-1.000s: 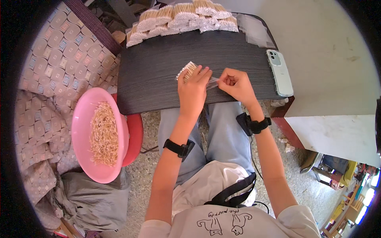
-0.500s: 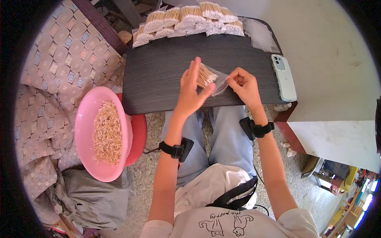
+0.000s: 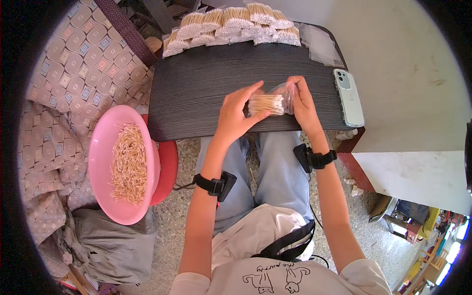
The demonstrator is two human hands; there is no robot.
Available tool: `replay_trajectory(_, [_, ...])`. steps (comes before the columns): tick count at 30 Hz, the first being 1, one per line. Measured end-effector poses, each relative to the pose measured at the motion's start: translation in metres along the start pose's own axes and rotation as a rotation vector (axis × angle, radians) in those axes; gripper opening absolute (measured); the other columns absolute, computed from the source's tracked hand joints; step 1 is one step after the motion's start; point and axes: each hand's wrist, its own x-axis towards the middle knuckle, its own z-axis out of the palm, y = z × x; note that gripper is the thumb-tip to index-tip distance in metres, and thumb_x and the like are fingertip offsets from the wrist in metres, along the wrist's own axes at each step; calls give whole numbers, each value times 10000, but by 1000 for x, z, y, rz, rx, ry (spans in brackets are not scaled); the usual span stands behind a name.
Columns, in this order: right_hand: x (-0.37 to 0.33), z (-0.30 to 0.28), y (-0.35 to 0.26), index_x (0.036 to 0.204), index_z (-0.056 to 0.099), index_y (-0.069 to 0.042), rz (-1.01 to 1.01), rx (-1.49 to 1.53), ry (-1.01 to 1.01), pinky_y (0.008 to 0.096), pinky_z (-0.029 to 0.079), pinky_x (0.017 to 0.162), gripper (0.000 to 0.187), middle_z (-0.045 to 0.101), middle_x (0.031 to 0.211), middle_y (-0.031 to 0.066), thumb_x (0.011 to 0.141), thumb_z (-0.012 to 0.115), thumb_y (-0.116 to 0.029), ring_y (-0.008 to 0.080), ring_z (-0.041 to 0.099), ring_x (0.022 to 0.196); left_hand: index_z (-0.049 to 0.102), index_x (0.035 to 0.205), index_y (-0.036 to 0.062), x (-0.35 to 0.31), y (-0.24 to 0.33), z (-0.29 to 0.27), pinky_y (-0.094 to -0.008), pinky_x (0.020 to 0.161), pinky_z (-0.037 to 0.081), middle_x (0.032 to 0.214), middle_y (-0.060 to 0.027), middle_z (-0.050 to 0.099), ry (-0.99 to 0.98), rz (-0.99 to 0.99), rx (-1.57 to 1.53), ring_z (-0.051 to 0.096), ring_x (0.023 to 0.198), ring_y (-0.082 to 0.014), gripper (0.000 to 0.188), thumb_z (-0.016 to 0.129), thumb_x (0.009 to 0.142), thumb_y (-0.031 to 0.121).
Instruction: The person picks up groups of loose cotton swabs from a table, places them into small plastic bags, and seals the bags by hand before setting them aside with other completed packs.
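A small clear plastic bag of cotton swabs (image 3: 268, 104) is held just above the near part of the dark table, its swabs lying side by side with white tips toward the right. My left hand (image 3: 235, 110) curves round the bag's left end, thumb along the near side and fingers on the far side. At the other end, my right hand (image 3: 304, 101) pinches the loose clear plastic at the bag's mouth. Whether that mouth is sealed I cannot tell.
Filled swab bags (image 3: 231, 24) are stacked along the far edge of the dark table (image 3: 196, 93). Flat clear bags (image 3: 322, 46) lie at the far right, with a white phone (image 3: 348, 98) nearer. A pink basin (image 3: 101, 167) of loose swabs rests on a red stool (image 3: 169, 169) at left.
The bag has turned from slanted to nearly level, and its swabs now lie crosswise. My left fingers have come down round it, and my right hand has shifted slightly with the bag's end.
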Motion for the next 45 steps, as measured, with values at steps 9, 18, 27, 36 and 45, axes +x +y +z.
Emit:
replay_trajectory(9, [0, 6, -7, 1210, 496, -35, 65, 221, -56, 247, 473, 657, 309, 641, 1003, 87, 927, 525, -157, 107, 579, 786, 599, 1000, 36, -5, 0, 1, -241, 664, 468, 927, -79, 654, 47, -496, -440, 607, 787, -99, 315, 725, 781, 224])
replay_trajectory(18, [1, 7, -1, 1071, 623, -37, 162, 107, -49, 219, 443, 629, 334, 656, 890, 38, 794, 712, -200, 71, 561, 723, 606, 958, 3, -8, -4, 2, -195, 688, 467, 826, -37, 653, 151, -416, -638, 601, 757, -75, 139, 611, 880, 118])
replay_trajectory(27, [6, 21, -9, 1006, 605, -58, 195, -201, -51, 229, 412, 608, 308, 636, 858, 12, 748, 738, -164, 57, 513, 692, 603, 891, 5, -3, 5, 8, -224, 539, 436, 677, -30, 604, 193, -335, -330, 545, 587, -67, 105, 595, 876, 108])
replay_trajectory(36, [-2, 16, -17, 887, 584, -51, 97, 163, 55, 209, 399, 671, 144, 577, 780, -30, 803, 689, -103, 44, 501, 734, 630, 857, 33, -3, 5, 5, -238, 605, 458, 817, -28, 630, 118, -256, -425, 583, 756, -85, 67, 653, 829, 89])
replay_trajectory(45, [1, 20, -13, 821, 619, -30, 138, 277, 119, 185, 384, 618, 122, 573, 741, -37, 864, 642, -142, 23, 484, 676, 552, 1005, 5, -9, -7, 0, -251, 830, 450, 944, -84, 633, 268, -365, -771, 591, 909, -118, 155, 591, 887, 96])
